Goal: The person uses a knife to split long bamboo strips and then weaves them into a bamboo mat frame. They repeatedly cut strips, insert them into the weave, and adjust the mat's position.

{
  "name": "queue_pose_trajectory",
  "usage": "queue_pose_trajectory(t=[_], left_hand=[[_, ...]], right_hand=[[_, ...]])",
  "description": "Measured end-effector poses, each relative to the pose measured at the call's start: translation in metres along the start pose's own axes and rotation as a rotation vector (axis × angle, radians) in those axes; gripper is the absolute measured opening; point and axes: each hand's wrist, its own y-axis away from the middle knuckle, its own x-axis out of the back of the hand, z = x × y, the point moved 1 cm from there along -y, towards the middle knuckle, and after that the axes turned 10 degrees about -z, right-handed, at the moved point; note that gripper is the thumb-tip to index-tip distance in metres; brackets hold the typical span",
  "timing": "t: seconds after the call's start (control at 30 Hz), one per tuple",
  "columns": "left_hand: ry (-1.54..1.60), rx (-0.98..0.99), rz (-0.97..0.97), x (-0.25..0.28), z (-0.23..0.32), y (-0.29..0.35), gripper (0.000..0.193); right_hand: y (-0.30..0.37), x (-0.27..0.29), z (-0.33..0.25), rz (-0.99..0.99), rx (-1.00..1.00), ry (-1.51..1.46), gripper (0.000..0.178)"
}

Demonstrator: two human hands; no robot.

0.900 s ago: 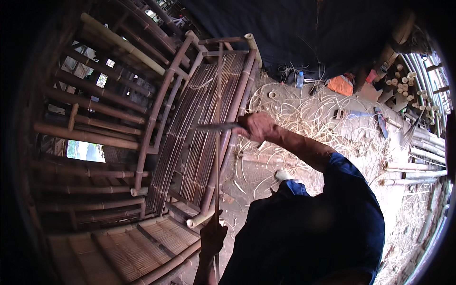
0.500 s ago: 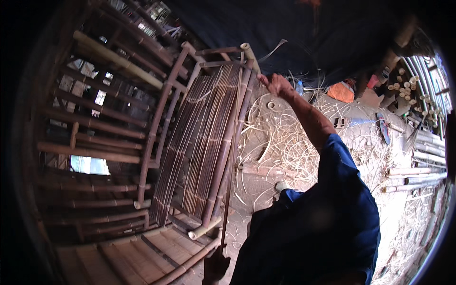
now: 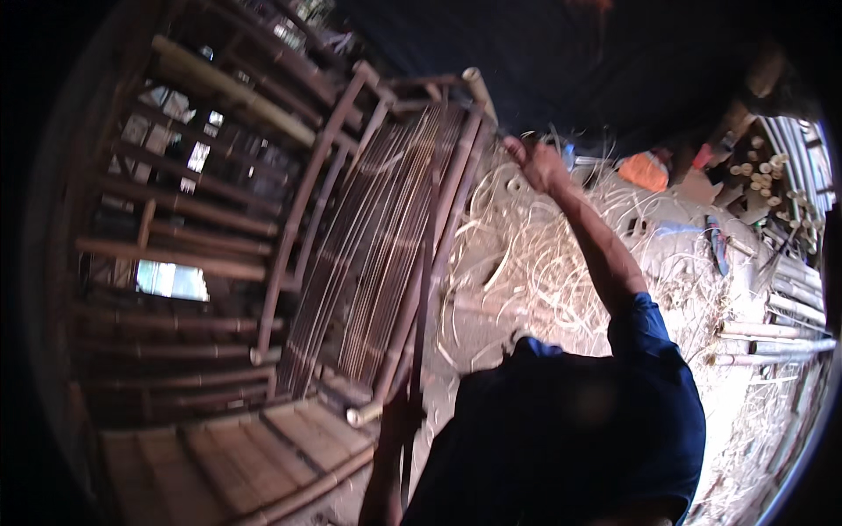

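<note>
A long bamboo bench stands to my left, its seat made of dark split slats. Near its closest end, my left hand is closed round a long, thin, dark bamboo strip. The strip runs along the bench's right side, and its tail hangs below the hand. Out past the bench's far right corner post, my right hand is stretched forward with its fingers curled closed. Something thin and dark shows by its fingertips, but I cannot make out what it is.
Pale bamboo shavings cover the floor at right. An orange bag, a saw-like tool and stacked bamboo poles lie beyond. Bamboo frames crowd the left. A slatted bamboo platform is at the near left.
My left hand has moved forward along the bench side with the strip, and more strip now hangs behind it. My right hand stays by the far corner. The whole view has shifted slightly.
</note>
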Motion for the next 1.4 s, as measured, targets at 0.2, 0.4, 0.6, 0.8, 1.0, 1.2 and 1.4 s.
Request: queue_pose_trajectory(t=[0.2, 0.4, 0.6, 0.8, 1.0, 1.2, 1.4], left_hand=[[0.546, -0.274, -0.027, 0.048, 0.056, -0.074, 0.067], [0.515, -0.404, 0.259, 0.039, 0.050, -0.086, 0.057], [0.243, -0.374, 0.078, 0.041, 0.072, 0.007, 0.075], [0.434, -0.195, 0.039, 0.017, 0.028, 0.063, 0.080], [0.109, -0.054, -0.103, 0.004, -0.020, 0.097, 0.089], [-0.110, -0.027, -0.050, -0.009, -0.053, 0.114, 0.075], [0.075, -0.037, 0.063, 0.008, -0.052, 0.083, 0.058]], right_hand=[[0.204, -0.127, -0.120, -0.551, 0.527, 0.045, 0.064], [0.199, -0.125, -0.132, -0.399, 0.622, -0.145, 0.071], [0.068, -0.070, -0.099, -0.235, 0.226, -0.221, 0.086], [0.031, -0.056, -0.103, -0.328, 0.284, 0.076, 0.077], [0.001, -0.026, -0.082, -0.074, 0.276, 0.009, 0.072], [-0.045, 0.028, -0.060, -0.049, 0.074, -0.199, 0.096], [-0.098, 0.068, -0.033, 0.261, -0.087, -0.219, 0.100]])
